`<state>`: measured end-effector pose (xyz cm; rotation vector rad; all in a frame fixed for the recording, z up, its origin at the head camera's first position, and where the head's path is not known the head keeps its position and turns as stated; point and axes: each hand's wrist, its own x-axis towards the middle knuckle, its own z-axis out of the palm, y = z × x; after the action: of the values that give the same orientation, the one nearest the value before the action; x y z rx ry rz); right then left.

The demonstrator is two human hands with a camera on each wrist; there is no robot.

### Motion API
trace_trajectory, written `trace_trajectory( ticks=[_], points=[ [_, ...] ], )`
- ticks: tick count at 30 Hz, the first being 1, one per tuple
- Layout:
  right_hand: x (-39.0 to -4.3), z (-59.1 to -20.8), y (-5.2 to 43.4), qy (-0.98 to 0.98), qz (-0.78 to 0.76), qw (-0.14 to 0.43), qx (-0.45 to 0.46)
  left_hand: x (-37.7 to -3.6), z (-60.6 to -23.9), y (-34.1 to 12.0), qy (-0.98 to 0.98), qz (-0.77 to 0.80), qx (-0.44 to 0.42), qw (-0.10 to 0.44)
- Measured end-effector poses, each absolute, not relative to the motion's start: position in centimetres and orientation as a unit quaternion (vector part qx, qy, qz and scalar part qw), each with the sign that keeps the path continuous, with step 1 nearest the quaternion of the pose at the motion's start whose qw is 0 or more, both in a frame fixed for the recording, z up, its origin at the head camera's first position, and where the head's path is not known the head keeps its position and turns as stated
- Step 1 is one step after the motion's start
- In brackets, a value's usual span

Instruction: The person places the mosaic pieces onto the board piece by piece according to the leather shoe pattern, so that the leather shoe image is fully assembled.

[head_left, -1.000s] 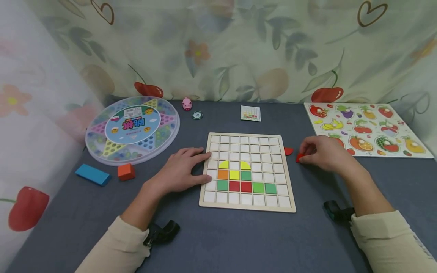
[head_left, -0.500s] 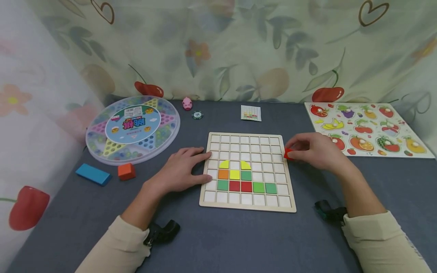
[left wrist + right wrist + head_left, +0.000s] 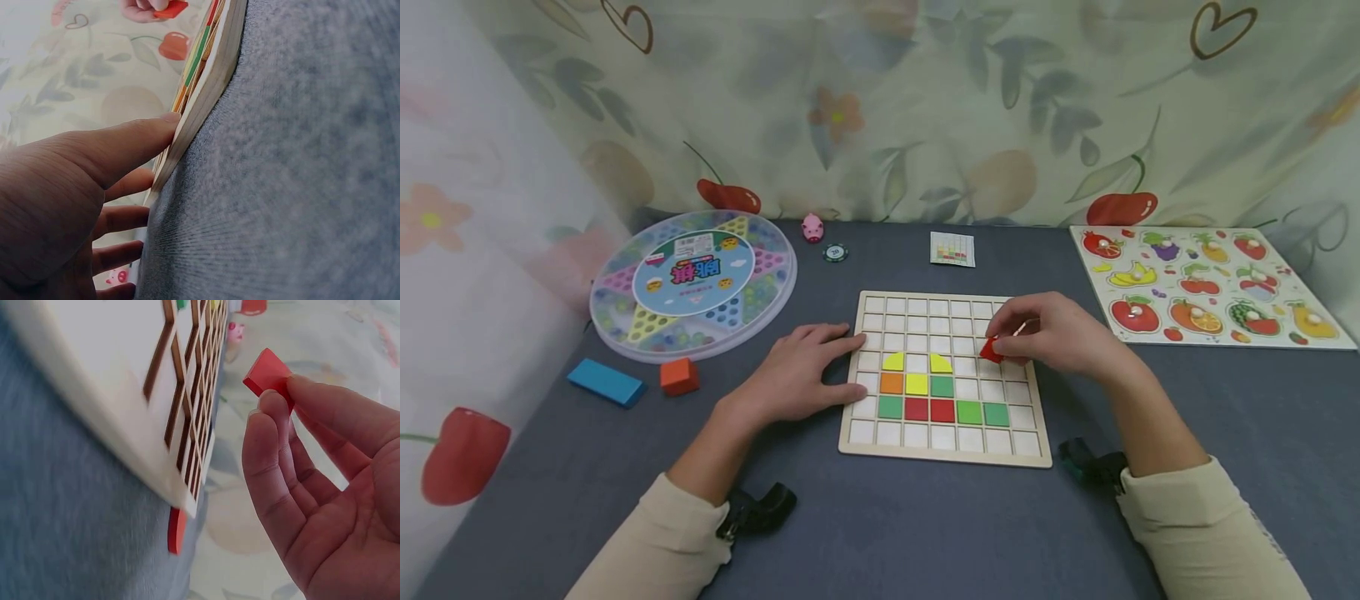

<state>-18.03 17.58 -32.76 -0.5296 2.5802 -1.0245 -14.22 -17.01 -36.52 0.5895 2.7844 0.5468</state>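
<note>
A wooden grid board (image 3: 942, 435) lies in the middle of the table, with several coloured tiles in its cells, among them a yellow rounded piece (image 3: 892, 362) and a dark red square tile (image 3: 916, 409). My left hand (image 3: 801, 371) rests at the board's left edge, fingers spread, thumb touching the rim. Between thumb and fingertips, my right hand (image 3: 1060, 333) pinches a red square tile (image 3: 269, 372). It holds that tile tilted above the board's right columns. Just beyond the board's right edge lies a red piece (image 3: 177, 530), hidden behind the right hand in the head view.
At the left are a round marble game case (image 3: 598, 312), a blue block (image 3: 606, 382) and an orange block (image 3: 679, 377). Along the back stand a pink pig figure (image 3: 812, 227), a chip (image 3: 835, 252) and a small pattern card (image 3: 952, 249). A fruit puzzle board (image 3: 1165, 287) lies back right.
My right hand has moved left with the pinched red tile, from the table right of the board to over its right columns. The left hand has stayed at the board's edge.
</note>
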Motion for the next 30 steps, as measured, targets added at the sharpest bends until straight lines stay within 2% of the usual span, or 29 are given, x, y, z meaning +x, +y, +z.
trace_trajectory(
  ticks=[11,30],
  points=[
    [-17.9,-33.5,15.7,0.872,-0.370,0.240,-0.211,-14.3,-36.5,-17.1,0.955,0.185,0.198,0.119],
    [-17.5,-33.8,13.9,0.886,-0.300,0.241,-0.258,-14.3,-36.4,-16.9,0.955,0.185,0.199,0.121]
  ],
)
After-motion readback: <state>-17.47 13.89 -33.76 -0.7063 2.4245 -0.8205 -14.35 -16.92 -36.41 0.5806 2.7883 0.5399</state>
